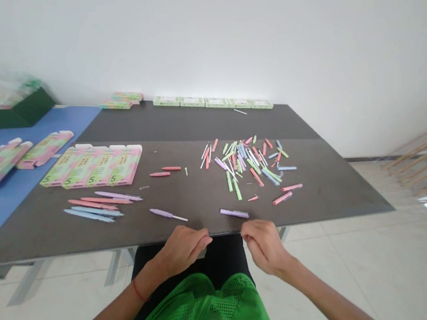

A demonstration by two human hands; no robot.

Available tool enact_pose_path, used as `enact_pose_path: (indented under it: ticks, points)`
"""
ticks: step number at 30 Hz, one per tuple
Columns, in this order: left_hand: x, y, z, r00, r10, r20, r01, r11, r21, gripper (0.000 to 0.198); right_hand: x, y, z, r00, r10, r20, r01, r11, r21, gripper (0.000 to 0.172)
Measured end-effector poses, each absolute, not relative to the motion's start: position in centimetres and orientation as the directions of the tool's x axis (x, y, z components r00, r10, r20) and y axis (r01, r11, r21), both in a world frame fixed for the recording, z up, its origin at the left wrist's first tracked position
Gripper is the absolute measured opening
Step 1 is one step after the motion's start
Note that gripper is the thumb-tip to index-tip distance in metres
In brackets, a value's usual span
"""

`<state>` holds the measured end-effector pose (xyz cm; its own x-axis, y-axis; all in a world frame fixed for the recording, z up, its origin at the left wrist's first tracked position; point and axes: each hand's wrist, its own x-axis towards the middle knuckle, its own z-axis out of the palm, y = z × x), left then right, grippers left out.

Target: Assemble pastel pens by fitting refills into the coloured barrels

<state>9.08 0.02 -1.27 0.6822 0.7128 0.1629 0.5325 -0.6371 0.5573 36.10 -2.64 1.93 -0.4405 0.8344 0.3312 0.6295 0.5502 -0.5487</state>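
Observation:
My left hand [184, 250] is closed at the front edge of the dark table [183, 150], thumb against curled fingers. Also closed is my right hand [263, 245], its knuckles at the same edge. The insides of both hands are hidden, so whether they hold anything does not show. Just beyond the left one lies a purple pen barrel with a white refill sticking out [168, 214]. A purple upper pen barrel with a clip [234, 213] rests near my right hand. To the left, several purple, pink and blue pens [98, 206] lie side by side.
Loose pen parts [243, 159] are heaped right of centre. Pink barrels [171, 168] lie nearer the middle. Upright-printed cartons [103, 167] line the left; flat boxes [216, 103] stand along the wall. A blue table [66, 121] adjoins, bearing a dark green box [14, 111] and cartons.

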Motion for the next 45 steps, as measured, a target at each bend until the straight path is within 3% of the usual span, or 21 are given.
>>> enact_pose_path:
  ticks: [4,8,33,45]
  points:
    - [9.0,0.2,-1.3,0.694,0.699,0.172,0.539,-0.663,0.519,0.046,35.8,-2.4,0.4,-0.402,0.887,0.226,0.602,0.442,-0.665,0.021]
    - [8.9,0.3,-1.5,0.703,0.687,0.183,0.532,-0.679,0.507,0.045,35.8,-1.9,-0.2,-0.382,0.907,0.174,0.598,0.387,-0.702,0.024]
    - [8.8,0.1,-1.0,0.73,0.659,0.183,0.533,-0.716,0.451,0.047,36.1,-2.0,0.1,-0.456,0.881,0.127,0.607,0.412,-0.679,0.024]
    - [9.0,-0.2,-0.7,0.727,0.672,0.142,0.566,-0.703,0.431,0.05,36.3,-2.4,-0.6,-0.433,0.88,0.195,0.613,0.446,-0.652,0.023]
